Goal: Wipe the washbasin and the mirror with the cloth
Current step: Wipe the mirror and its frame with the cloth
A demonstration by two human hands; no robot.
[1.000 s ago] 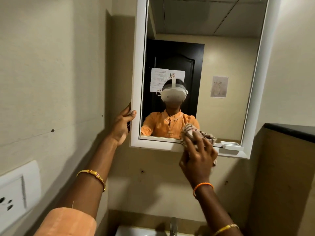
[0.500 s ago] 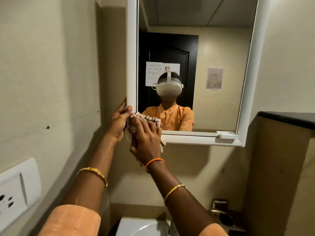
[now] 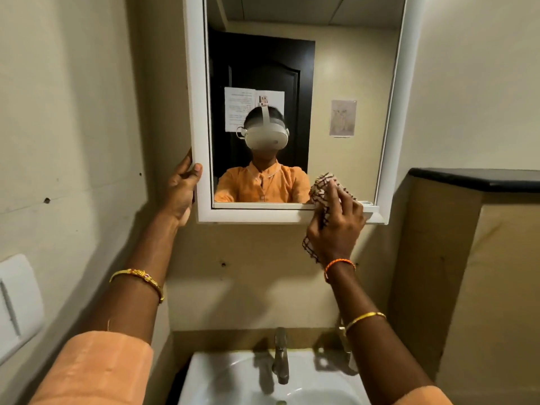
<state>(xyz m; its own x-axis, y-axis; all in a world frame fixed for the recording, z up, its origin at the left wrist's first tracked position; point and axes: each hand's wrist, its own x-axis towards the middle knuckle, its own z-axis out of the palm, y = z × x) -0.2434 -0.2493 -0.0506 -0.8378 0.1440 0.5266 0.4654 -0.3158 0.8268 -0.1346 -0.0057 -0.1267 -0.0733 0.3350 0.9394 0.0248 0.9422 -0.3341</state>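
A white-framed mirror [image 3: 201,112] hangs on the beige wall above a white washbasin [image 3: 233,384]. My right hand [image 3: 336,226] presses a brown-checked cloth [image 3: 321,191] against the mirror's lower right corner, over the glass and the bottom frame. Part of the cloth hangs below my palm. My left hand [image 3: 182,191] grips the frame's left edge near its bottom corner, thumb on the front face.
A metal tap [image 3: 280,355] stands at the back of the basin. A partition with a black ledge [image 3: 473,179] rises at the right. A white switch plate [image 3: 17,305] sits on the left wall. The mirror reflects a person and a dark door.
My right hand slid the cloth along the mirror's bottom edge from the lower left corner to the lower right corner. My left hand stayed on the left frame. The view tilted down, showing more basin.
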